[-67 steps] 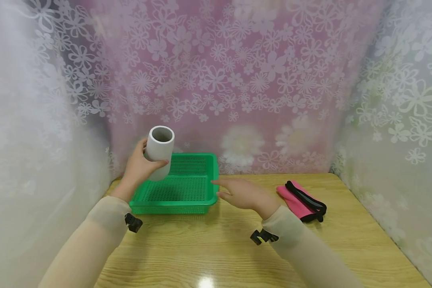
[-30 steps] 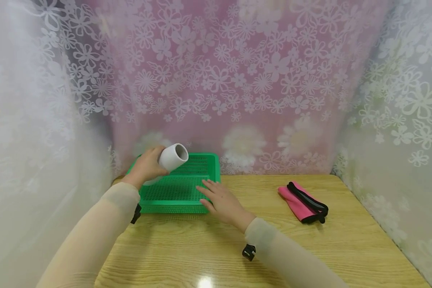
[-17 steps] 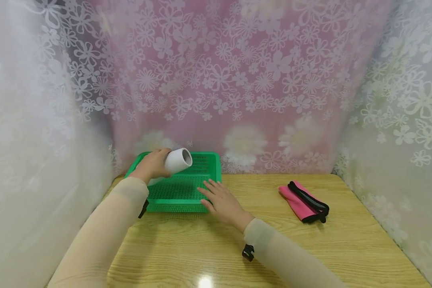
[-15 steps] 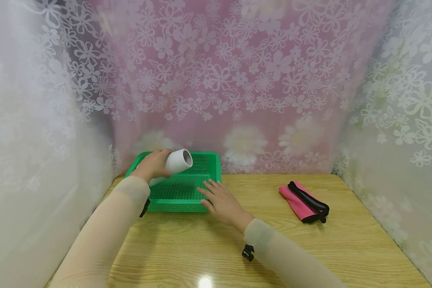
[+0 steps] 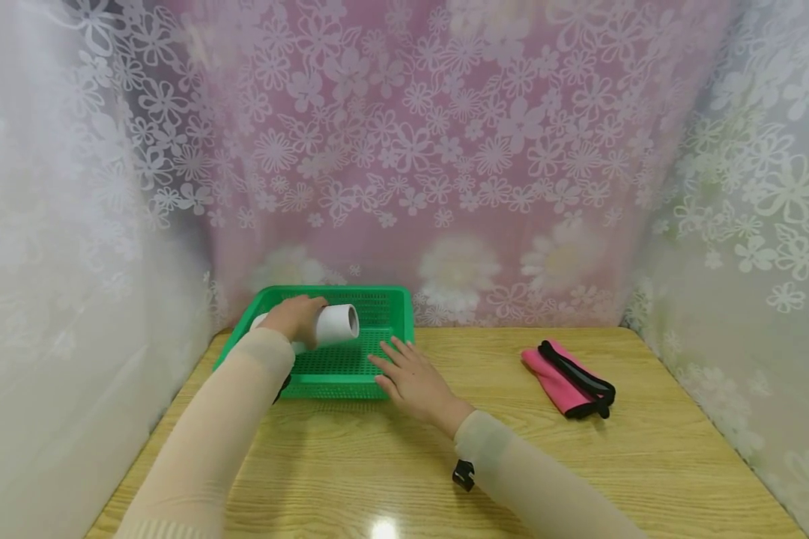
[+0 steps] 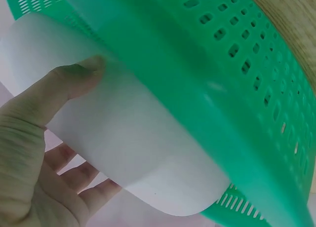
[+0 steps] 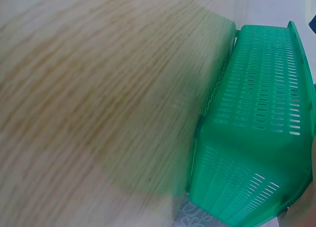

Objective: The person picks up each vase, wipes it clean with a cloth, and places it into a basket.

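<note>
A smooth white cylindrical vase (image 5: 335,325) lies nearly on its side within the green plastic basket (image 5: 340,380), its open end facing right. My left hand (image 5: 298,318) grips it around the middle from above. In the left wrist view the thumb presses along the side of the vase (image 6: 138,138), and its rounded closed end is near the basket wall (image 6: 212,89). My right hand (image 5: 419,383), fingers spread and straight, rests at the basket's front right corner. Only a sliver of that hand (image 7: 302,209) shows in the right wrist view, against the basket rim.
On the right of the wooden table (image 5: 512,479) lies a folded pink pouch (image 5: 566,378) with black trim. A pink floral curtain (image 5: 431,150) hangs behind, and pale curtains (image 5: 735,299) close off both sides.
My left hand has tipped the vase from upright to nearly horizontal and lowered it into the basket. My right hand moved left to the basket's corner and has stayed there.
</note>
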Tool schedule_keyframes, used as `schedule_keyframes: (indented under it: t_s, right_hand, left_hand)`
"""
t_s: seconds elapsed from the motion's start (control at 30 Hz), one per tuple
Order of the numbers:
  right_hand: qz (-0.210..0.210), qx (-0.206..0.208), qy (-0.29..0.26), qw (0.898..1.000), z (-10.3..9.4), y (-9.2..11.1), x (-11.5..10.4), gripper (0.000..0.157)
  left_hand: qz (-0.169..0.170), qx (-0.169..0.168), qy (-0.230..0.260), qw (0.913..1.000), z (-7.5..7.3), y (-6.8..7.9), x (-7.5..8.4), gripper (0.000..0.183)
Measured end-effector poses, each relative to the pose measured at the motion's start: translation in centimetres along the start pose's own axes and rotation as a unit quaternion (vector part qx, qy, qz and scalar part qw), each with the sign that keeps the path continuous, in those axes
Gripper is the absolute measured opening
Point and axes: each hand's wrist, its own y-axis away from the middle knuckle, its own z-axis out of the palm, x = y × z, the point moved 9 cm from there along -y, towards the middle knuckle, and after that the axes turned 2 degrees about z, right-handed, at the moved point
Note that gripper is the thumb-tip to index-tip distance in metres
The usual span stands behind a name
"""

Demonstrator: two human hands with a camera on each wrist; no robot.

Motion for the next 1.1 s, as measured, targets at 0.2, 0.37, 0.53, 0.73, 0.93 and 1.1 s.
schedule_keyframes:
  t_s: [0.2,0.37,0.53,0.73,0.93,1.1]
  right_hand:
    - [0.008,-0.005,-0.002,1.000,0.1,0.0,0.0,0.052]
    - [0.003,0.002,-0.003,1.000,-0.1,0.1,-0.2,0.052]
    - [-0.002,0.006,0.002,1.000,-0.1,0.0,-0.3,0.051]
    - [0.005,-0.002,0.006,1.000,-0.1,-0.1,-0.4,0.051]
    - [0.011,-0.009,0.006,1.000,-0.1,-0.1,-0.3,0.051]
    - [0.009,-0.008,0.001,1.000,-0.2,0.0,-0.4,0.051]
  left_hand:
    - [0.000,-0.018,-0.023,0.9996,1.0,0.2,0.3,0.073]
    - [0.010,-0.019,-0.042,0.9989,1.8,0.1,0.3,0.071]
    - [0.021,-0.015,-0.058,0.9980,2.2,0.6,1.0,0.067]
    - [0.027,-0.022,-0.079,0.9962,2.8,1.3,1.9,0.065]
    - [0.038,-0.009,-0.097,0.9945,3.0,1.2,2.3,0.060]
    - [0.050,-0.014,-0.090,0.9946,3.4,1.0,2.2,0.058]
